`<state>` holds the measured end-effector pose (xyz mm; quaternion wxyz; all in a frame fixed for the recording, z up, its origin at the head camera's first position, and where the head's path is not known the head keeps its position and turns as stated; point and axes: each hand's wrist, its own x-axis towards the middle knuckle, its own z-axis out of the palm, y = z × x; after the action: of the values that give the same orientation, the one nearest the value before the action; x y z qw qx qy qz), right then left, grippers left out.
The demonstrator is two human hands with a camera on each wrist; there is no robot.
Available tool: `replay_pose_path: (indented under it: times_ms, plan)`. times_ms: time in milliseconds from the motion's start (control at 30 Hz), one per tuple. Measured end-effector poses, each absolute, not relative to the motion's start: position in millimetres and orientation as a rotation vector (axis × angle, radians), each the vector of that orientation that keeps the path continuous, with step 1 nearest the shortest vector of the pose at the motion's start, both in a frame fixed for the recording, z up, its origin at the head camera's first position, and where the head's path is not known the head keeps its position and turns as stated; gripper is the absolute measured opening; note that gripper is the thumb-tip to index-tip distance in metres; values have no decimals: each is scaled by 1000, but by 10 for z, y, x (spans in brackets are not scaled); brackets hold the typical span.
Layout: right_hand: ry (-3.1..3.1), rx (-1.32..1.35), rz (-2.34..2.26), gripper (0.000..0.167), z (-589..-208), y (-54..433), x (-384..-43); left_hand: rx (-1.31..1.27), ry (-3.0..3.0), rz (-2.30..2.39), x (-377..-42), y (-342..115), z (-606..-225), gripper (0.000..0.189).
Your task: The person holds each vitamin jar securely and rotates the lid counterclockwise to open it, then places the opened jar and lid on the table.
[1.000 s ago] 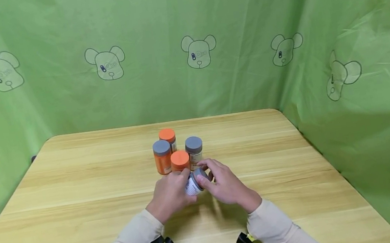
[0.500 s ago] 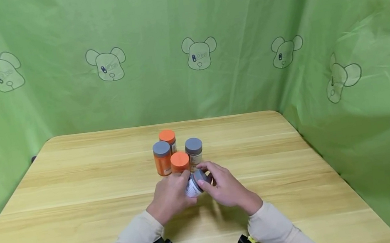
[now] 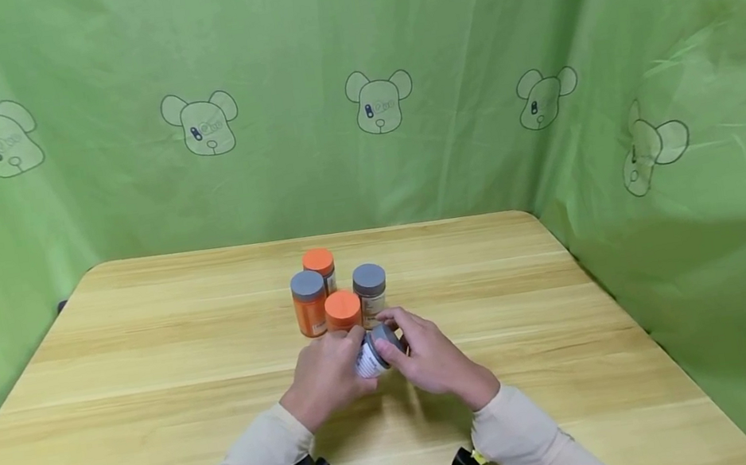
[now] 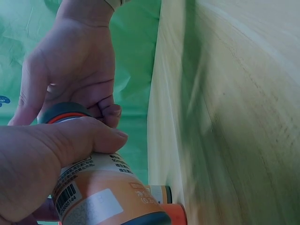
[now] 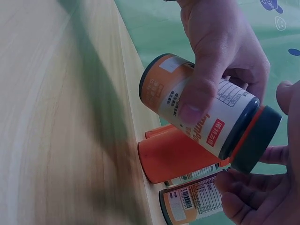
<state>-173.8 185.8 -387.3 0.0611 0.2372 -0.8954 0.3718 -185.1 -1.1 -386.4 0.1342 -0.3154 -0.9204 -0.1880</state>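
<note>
4 jars (image 3: 342, 304) on table (image 3: 150, 386) behind held jar (image 3: 369, 361).

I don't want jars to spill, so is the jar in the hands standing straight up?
No, the head view shows the jar tilted, with its grey lid slanting toward the right hand.

grips a tilted bottle (image 4: 105, 183) clear of the table (image 4: 234, 112), near, in the left hand (image 4: 47, 157); curves the right hand (image 4: 72, 63) around its dark cap (image 4: 61, 108), farther off, before a green curtain (image 4: 133, 70).
</note>
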Motion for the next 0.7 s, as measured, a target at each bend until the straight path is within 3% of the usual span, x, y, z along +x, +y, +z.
replay_pose_path:
  times_ms: [333, 700]
  plan:
    - [-2684, 746, 1144, 35, -3894, 1846, -1745, -919, -2679, -543, -1848, -17, -3859, 51]
    - [-2655, 858, 1148, 39, -3902, 1893, -1742, -923, -2680, -526, -1851, -19, -3879, 52]
